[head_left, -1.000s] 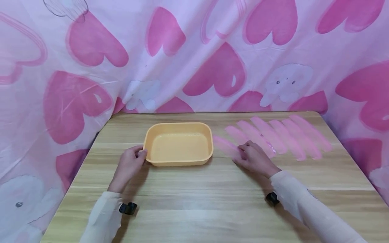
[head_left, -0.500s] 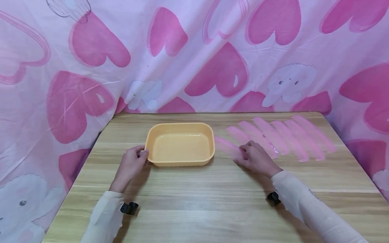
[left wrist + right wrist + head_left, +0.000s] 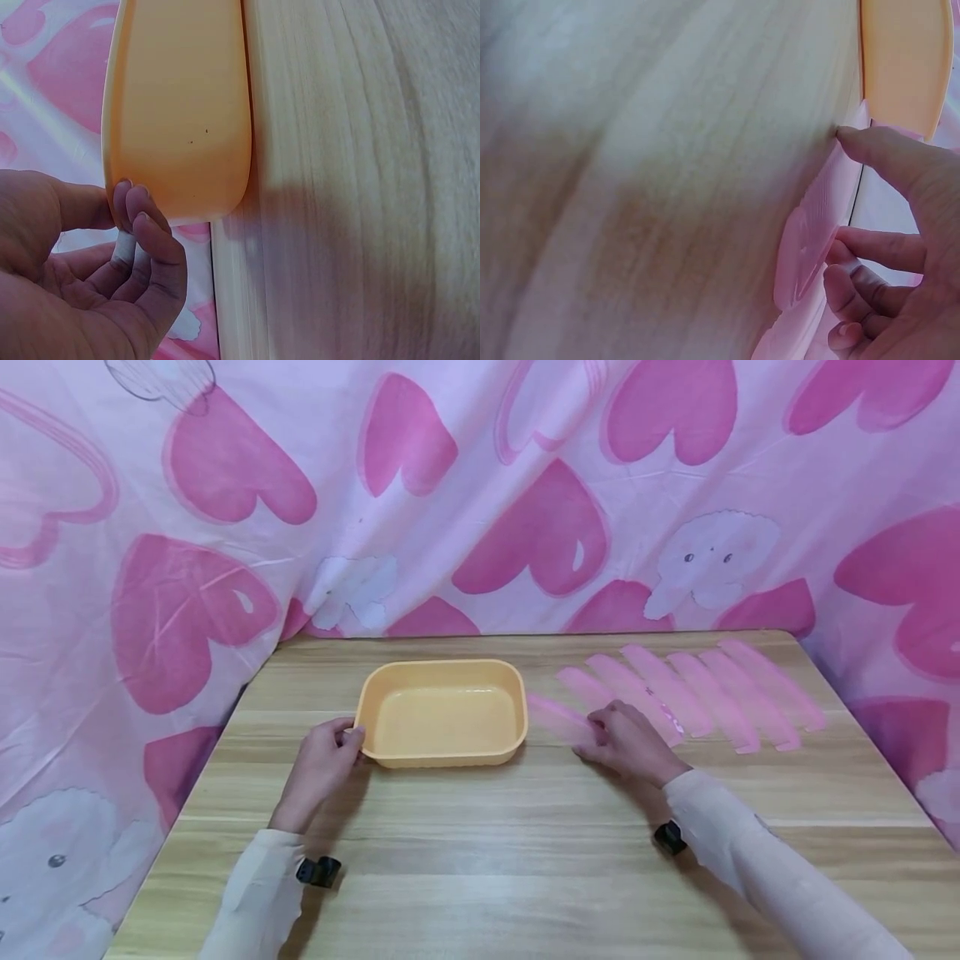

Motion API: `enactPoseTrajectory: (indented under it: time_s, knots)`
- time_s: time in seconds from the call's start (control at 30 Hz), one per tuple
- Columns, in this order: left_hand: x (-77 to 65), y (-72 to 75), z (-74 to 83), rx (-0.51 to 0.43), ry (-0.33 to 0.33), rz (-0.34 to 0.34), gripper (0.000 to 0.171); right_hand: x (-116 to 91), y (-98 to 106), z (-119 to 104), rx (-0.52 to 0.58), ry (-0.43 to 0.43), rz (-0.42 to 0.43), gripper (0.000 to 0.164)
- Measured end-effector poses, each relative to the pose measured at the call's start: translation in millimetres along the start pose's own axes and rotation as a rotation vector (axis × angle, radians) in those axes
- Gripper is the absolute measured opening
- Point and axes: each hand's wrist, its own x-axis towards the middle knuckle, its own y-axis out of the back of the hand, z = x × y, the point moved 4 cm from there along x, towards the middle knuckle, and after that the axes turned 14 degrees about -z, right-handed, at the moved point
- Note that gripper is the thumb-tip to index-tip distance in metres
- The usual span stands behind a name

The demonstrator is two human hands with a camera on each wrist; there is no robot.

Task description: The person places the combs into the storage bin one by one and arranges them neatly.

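Note:
A yellow-orange plastic tray (image 3: 442, 718) with rounded corners sits on the table. My left hand (image 3: 324, 764) pinches its left rim; in the left wrist view the thumb lies on one side of the rim and curled fingers on the other. Right of the tray, a pink translucent comb (image 3: 551, 717) lies slanted with one end close to the tray. My right hand (image 3: 630, 747) holds this comb near its right end. In the right wrist view the comb's fine teeth (image 3: 826, 180) show, with thumb and index finger on its opposite edges.
Several more pink combs (image 3: 720, 693) lie side by side, slanted, at the table's back right. A pink cloth (image 3: 525, 527) with hearts hangs behind the wooden table (image 3: 465, 860). A black wrist camera (image 3: 318, 872) sits at each sleeve.
The whole view shifts slightly with the head. Both hands stay where they were, on the tray and the comb.

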Motion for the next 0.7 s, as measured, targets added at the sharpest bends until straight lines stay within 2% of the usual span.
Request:
enactPoseTrajectory:
  time_s: [0.3,0.7]
  knots:
    - [-1.3,0.3,-1.2,0.0,0.006,0.0,0.037,1.9,1.6,2.4,0.073,-0.018,-0.012,0.034]
    - [-0.5,-1.0,0.3,0.017,0.017,-0.017,0.039,-1.4,3.9,1.7,0.081,-0.014,-0.016,0.032]
